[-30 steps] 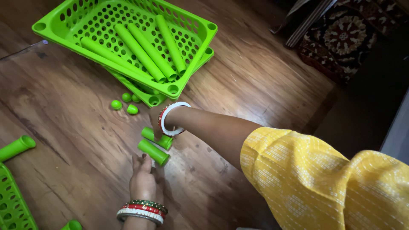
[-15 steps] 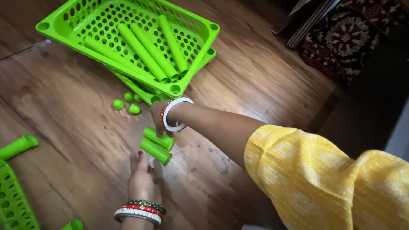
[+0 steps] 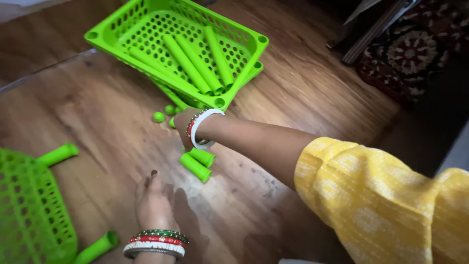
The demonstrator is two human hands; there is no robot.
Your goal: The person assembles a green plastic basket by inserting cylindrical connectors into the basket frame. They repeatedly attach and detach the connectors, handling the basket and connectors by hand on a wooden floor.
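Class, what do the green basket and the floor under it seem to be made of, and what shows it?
Green basket: likely moulded plastic, glossy, uniform bright colour with a regular grid of holes. Floor: wood or wood-look laminate, with brown grain streaks and a light sheen.

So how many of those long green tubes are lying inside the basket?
4. All lie in the top green basket: one nearest its left wall, two touching in the middle, one rightmost. Nothing seems hidden.
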